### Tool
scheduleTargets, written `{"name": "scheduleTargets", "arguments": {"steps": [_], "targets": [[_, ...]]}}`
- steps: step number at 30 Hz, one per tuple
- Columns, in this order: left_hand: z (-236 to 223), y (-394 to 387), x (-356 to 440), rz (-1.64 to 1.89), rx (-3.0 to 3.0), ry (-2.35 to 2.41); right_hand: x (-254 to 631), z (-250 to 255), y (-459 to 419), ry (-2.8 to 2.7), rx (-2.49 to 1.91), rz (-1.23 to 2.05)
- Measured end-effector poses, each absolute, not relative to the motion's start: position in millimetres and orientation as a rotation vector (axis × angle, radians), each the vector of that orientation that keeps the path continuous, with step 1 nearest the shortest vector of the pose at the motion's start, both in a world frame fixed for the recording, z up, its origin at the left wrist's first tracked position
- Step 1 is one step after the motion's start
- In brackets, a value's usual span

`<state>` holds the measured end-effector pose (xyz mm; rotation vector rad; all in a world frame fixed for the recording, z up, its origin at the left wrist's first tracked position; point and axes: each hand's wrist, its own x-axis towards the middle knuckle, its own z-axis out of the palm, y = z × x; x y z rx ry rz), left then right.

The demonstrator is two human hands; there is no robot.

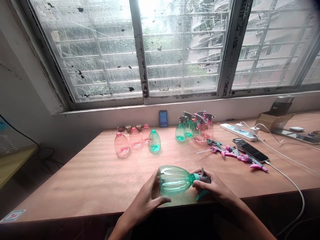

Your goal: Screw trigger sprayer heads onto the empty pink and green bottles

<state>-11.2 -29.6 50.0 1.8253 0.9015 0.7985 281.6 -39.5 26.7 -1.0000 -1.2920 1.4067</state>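
Note:
A clear green spray bottle [175, 181] lies sideways in the air over the table's front edge, its base to the left and its grey and teal spray head [203, 179] to the right. My left hand [147, 195] cups the base end, fingers behind it and thumb stretched out below. With my right hand [215, 186] I pinch the collar where the spray head meets the neck. Beyond them stand several pink bottles [122, 145] without heads and one green bottle [154, 141] without a head.
Spray bottles with heads [180, 130] stand at the back. Loose pink and grey spray heads [235, 155] lie at the right, beside a phone [250, 150] on a white cable. A power strip [238, 131] and an open cardboard box [272, 120] are farther right.

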Motion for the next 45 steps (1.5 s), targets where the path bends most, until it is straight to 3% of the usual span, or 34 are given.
{"name": "scheduleTargets", "arguments": {"steps": [45], "targets": [[43.9,-31.7,-15.4,0.765,1.85,0.812,282.9,22.6,-38.5,-1.321,-0.961,1.408]]}}
